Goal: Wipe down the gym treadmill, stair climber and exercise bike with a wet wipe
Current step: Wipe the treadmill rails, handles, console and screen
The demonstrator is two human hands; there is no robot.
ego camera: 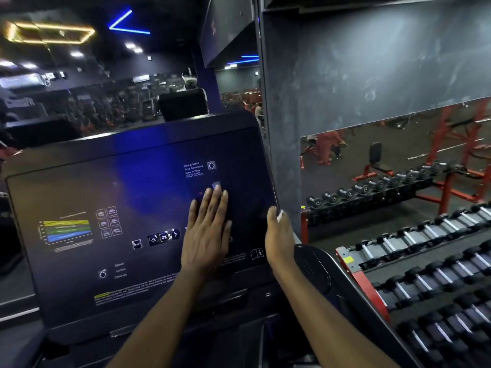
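Dim gym, dumbbell racks (414, 251) at right: the treadmill console (119, 187) stretches left to right, tilted back toward the person. Left hand (208, 232) lies flat on it, fingers straight. Right hand (279, 235) clasps a white wet wipe (279, 215) at its right edge, beside a grey pillar (281, 128).

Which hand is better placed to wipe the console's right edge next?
Right. The right hand is at the right edge of the console with a white wipe showing in its grip; the left hand lies flat on the panel, no wipe visible.
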